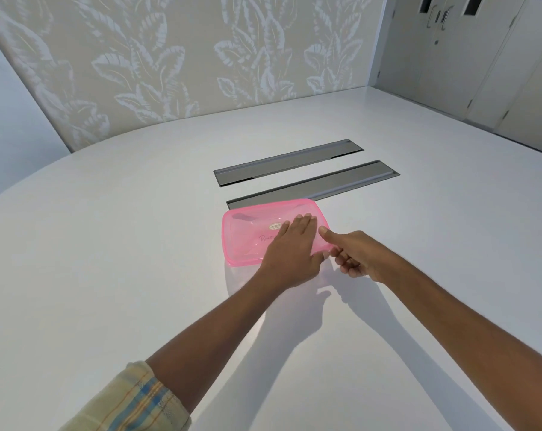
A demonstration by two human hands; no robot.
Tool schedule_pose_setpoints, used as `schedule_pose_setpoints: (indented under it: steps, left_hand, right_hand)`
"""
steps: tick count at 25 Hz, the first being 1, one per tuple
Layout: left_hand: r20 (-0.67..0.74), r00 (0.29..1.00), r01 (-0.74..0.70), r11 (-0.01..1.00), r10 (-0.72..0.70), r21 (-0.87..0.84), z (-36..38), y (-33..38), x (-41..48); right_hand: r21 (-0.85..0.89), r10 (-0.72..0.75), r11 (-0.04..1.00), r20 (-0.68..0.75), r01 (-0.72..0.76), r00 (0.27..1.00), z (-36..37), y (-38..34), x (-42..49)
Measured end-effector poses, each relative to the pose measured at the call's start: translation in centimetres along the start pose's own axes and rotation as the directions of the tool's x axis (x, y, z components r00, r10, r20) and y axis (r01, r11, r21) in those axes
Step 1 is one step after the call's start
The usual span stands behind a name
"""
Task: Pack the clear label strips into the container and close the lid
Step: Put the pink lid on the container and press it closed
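You are pressing the pink lid (pixel 248 234) down with your left hand (pixel 290 244) flat; your right hand (pixel 355 255) is pinching its edge. Closing seems nearly finished; strips not discernible

The lid (pixel 248 234) lies before me, a little right of the middle of the table (pixel 108 244). My left hand (pixel 291 244) rests flat on its right half. My right hand (pixel 357 253) is at its right edge, thumb on top and fingers curled under the rim. Just behind the lid, a hatch (pixel 341 181) is set into the table, touching the lid's far edge. A second hatch (pixel 288 161) lies behind that one. The wall (pixel 170 73) stands behind the table, with doors (pixel 450 57) at far right.
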State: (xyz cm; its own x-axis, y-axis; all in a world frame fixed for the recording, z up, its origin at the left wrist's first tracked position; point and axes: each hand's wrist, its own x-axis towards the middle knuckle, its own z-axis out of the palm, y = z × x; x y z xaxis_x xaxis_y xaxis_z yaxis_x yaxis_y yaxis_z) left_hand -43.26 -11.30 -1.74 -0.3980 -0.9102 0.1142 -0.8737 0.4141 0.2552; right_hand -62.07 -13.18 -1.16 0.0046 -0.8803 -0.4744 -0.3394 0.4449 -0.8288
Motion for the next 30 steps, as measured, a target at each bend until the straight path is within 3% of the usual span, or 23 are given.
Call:
schedule_pose_setpoints:
  steps: [3, 6, 8, 10, 14, 18, 25, 30]
  left_hand:
    - [-0.208, 0.943, 0.214, 0.952, -0.26, -0.22, -2.5, -2.9, 0.2]
    - [-0.352, 0.747, 0.504, 0.826, -0.564, -0.254, -4.8, -7.8, 0.8]
    - [-0.263, 0.623, 0.658, 0.675, -0.737, -0.333, -5.3, -10.5, 1.3]
    - [-0.119, 0.555, 0.748, 0.557, -0.823, -0.36, -4.9, -12.4, 1.8]
    - [-0.044, 0.544, 0.765, 0.517, -0.838, -0.385, -2.9, -14.3, 2.1]
    - [0.025, 0.567, 0.715, 0.477, -0.823, -0.512, -2.6, -15.3, 1.9]
    - [-0.03, 0.58, 0.668, 0.497, -0.814, -0.555, -2.7, -15.2, 2.1]
    - [0.008, 0.566, 0.694, 0.472, -0.824, -0.544, -2.8, -14.9, 1.9]
  right_hand:
    - [-0.078, -0.076, 0.995, -0.13, 0.066, 0.989, -0.7, -1.3, 1.3]
    - [-0.131, -0.181, 0.979, -0.177, 0.159, 0.968, -0.1, -4.1, 3.4]
    - [-0.181, -0.235, 0.963, -0.191, 0.201, 0.953, 0.9, -5.9, 4.9]
    - [-0.296, -0.285, 0.93, -0.208, 0.218, 0.936, 2.3, -7.2, 6.4]
    - [-0.499, -0.3, 0.858, -0.299, 0.12, 0.906, 3.8, -7.1, 9.5]
    - [-0.506, -0.286, 0.852, -0.239, 0.133, 0.928, 3.5, -6.8, 10.8]
    - [-0.505, -0.34, 0.845, -0.251, 0.178, 0.906, 3.5, -7.0, 11.6]
    - [-0.558, -0.273, 0.829, -0.34, 0.04, 0.9, 3.7, -7.2, 10.7]
